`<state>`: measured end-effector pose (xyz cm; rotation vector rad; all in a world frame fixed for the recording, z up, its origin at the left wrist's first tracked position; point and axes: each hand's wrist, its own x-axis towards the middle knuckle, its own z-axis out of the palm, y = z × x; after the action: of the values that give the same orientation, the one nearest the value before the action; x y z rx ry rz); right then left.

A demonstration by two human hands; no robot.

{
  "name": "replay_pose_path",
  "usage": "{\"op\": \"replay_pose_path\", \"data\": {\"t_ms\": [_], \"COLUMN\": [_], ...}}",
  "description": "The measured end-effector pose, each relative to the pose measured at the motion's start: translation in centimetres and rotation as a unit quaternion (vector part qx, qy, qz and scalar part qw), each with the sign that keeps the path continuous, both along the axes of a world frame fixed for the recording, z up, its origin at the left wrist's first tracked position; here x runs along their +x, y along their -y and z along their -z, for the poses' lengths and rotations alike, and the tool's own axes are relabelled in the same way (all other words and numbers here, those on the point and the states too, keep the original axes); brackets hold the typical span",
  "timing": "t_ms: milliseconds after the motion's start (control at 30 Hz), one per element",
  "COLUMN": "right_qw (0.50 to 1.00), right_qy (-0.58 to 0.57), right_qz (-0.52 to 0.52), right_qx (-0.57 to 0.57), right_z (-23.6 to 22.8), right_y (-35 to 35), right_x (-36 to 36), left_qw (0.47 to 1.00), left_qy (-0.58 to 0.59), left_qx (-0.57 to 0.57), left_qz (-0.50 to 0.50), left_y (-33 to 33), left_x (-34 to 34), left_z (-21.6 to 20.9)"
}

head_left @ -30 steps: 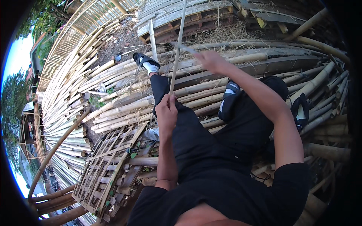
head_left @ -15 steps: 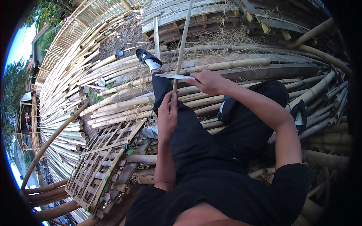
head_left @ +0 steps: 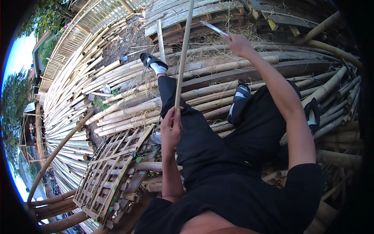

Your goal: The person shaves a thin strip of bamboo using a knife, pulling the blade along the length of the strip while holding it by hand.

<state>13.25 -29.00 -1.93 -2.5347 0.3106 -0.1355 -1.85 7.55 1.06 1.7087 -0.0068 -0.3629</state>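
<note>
Bamboo strip (head_left: 182, 64), long, narrow and pale, stands steeply over the person's outstretched left leg, leaning a little to the right as it climbs past the top edge of what I can see. Its lower end sits in the left hand (head_left: 170, 126), whose fingers are curled snugly around it, thumb laid along the strip, just above the thigh of the black trousers (head_left: 202, 144).

Out to the right, the right hand (head_left: 239, 45) is folded tight about the handle of a knife (head_left: 212, 28); the handle is mostly hidden by the fingers. The blade points up and to the left, toward the strip but apart from it, over scattered straw (head_left: 253, 35).

Beyond the strip's upper part I see a weathered wooden pallet (head_left: 171, 19). A second pale strip (head_left: 160, 41) stands near the dark sandal (head_left: 147, 59) on the left foot. Bamboo poles (head_left: 218, 69) lie in rows across the ground, and a slatted lattice panel (head_left: 113, 171) rests to the left of the left forearm.
</note>
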Motion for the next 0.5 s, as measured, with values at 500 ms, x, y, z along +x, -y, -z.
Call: {"op": "replay_pose_path", "data": {"t_ms": [500], "right_qw": [0.826], "right_qy": [-0.041], "right_qz": [-0.013], "right_qx": [0.562], "right_z": [-4.8], "right_y": [-8.5], "right_x": [-4.9], "left_qw": [0.987], "left_qy": [-0.082], "left_qx": [-0.127], "left_qz": [0.060], "left_y": [1.4], "left_x": [0.2], "left_z": [1.3]}}
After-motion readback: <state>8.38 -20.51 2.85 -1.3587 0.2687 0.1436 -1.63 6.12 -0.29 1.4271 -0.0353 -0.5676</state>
